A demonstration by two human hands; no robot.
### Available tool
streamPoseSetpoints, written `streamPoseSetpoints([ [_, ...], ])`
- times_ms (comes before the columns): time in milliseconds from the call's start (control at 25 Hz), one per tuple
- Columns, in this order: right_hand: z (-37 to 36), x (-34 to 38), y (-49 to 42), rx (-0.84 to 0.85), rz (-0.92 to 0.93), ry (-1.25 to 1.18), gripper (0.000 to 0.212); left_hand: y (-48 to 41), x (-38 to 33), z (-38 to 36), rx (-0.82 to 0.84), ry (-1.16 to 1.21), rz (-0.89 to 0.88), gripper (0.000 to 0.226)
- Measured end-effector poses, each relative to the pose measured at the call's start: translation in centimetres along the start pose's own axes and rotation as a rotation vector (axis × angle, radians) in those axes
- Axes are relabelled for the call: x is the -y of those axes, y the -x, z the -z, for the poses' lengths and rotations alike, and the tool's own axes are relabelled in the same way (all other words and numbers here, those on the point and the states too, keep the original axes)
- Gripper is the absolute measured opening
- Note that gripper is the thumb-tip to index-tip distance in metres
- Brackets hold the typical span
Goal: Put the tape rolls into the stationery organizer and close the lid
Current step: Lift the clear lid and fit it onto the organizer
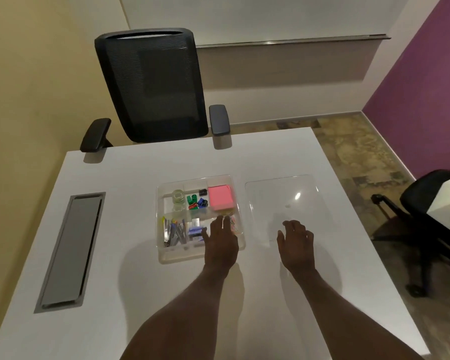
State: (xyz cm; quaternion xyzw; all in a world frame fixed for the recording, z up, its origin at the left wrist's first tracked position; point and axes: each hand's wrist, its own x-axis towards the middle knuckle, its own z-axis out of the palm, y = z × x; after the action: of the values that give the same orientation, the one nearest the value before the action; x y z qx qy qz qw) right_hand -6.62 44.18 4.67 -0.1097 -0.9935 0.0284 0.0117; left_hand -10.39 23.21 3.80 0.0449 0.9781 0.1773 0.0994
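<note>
A clear plastic stationery organizer [164, 255] stands open on the white desk. A clear tape roll [177, 198] lies in its back left compartment, with what looks like a second one [178, 207] just in front of it. Pink sticky notes [220, 197], coloured clips and pens fill other compartments. The clear lid [283, 193] lies flat on the desk to the right of the organizer. My left hand [220, 242] reaches over the organizer's front right corner, fingers straight. My right hand [296, 242] hovers over the lid's near edge with relaxed fingers, holding nothing.
A grey cable hatch [70, 252] is set into the white desk [115, 178] on the left. A black mesh office chair [153, 84] stands behind the desk's far edge. Another black chair [426, 219] stands on the floor to the right.
</note>
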Motion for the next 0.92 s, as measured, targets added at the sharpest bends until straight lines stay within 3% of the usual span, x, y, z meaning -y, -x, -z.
streamPoseSetpoints([
  [240,-1.7,-7.3,-5.3,0.012,-0.027,-0.057,0.032,-3.7,-7.0,-3.7,0.042,0.084,0.008,0.057],
  [440,-3.8,-11.7,-11.0,0.084,-0.07,-0.179,0.034,-7.9,-9.9,-6.3,0.092,0.136,0.052,0.058],
  [720,-6.2,-15.3,-17.6,0.248,-0.243,-0.23,0.061,-13.1,-10.7,-7.9,0.252,0.241,0.351,0.064],
  [920,-7.8,-16.7,-19.8,0.266,-0.365,-0.344,0.05,-15.4,-11.2,-8.5,0.208,0.253,0.47,0.042],
])
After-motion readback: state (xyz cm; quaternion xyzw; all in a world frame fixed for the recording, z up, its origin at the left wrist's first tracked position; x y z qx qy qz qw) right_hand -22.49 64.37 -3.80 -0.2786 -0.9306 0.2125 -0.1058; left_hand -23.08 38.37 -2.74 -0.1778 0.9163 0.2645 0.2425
